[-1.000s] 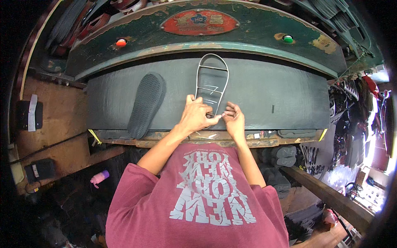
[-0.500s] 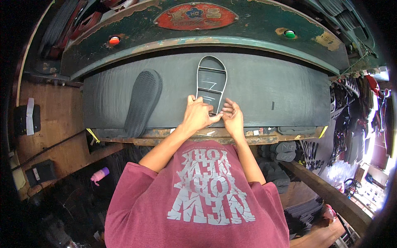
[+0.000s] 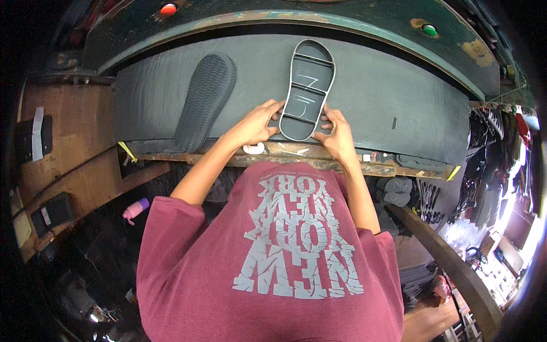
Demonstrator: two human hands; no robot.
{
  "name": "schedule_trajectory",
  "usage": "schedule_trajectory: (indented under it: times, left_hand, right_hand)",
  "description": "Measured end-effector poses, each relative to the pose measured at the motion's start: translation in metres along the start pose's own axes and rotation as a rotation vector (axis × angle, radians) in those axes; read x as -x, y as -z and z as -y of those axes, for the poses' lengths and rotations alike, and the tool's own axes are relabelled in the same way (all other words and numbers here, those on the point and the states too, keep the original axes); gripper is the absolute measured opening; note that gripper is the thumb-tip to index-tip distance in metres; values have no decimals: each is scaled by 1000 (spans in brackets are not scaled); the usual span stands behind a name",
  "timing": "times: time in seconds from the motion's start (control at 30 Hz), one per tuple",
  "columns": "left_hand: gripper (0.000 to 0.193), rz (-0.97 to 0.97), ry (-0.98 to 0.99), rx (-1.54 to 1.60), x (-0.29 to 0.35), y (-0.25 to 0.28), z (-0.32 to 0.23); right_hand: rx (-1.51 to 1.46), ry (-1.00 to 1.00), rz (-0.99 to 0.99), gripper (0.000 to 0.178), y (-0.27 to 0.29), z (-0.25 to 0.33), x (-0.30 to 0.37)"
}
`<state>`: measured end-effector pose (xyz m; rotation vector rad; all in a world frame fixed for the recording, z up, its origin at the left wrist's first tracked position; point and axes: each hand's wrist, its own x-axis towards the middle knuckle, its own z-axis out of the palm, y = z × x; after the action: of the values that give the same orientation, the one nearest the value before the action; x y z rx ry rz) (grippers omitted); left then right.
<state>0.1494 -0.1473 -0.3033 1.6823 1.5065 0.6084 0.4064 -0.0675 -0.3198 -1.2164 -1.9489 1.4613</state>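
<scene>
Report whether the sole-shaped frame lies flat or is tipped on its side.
The frame lies flat: its whole outline and crossbars face up over the dark sheet.

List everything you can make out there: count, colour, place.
Board: 1, dark grey, upper middle.
Textured sole: 1, black, on the board's left part.
Sole-shaped frame: 1, pale metallic, on the board, right of the sole.
Machine beam: 1, worn green, beyond the board.
Left button: 1, orange-red, on the beam.
Right button: 1, green, on the beam.
Strips: 2, yellow, near the board's near corners.
Bottle: 1, pink and purple, lower left.
Paper strip: 1, white, far left.
Wooden bar: 1, brown, lower right.
Other clutter: uncounted, mixed colours, right edge.
Shirt: 1, maroon, lower middle.
Left hand: 1, bare, frame's left.
Right hand: 1, bare, frame's right.
</scene>
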Motion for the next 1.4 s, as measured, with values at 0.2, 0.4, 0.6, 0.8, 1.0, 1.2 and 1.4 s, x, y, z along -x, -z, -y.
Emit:
schedule_trajectory:
  times: [0.2,0.4,0.6,0.8,1.0,1.2,1.4]
  left_hand:
    - [82,44,59,77,-7,3,2]
    - [82,3,-21,109,-6,0,6]
    - [93,66,23,-44,-4,7,-3]
    - [107,-59,-141,-373,-3,-38,-41]
    - [51,-332,-119,-544,-9,-76,-47]
    - [68,-400,-145,-95,37,-56,-70]
    - [68,-767,-70,-43,92,-65,-40]
  right_hand:
    - [23,-6,30,88,2,-2,1]
    - [-18,-5,29,89,2,-3,1]
    - [-19,-10,42,86,4,2,1]
    - [-82,40,-4,60,4,-16,2]
    - [64,18,-77,48,10,-28,0]
    - [447,119,-95,61,3,-75,-66]
    - [413,132,45,59,-83,-37,-72]
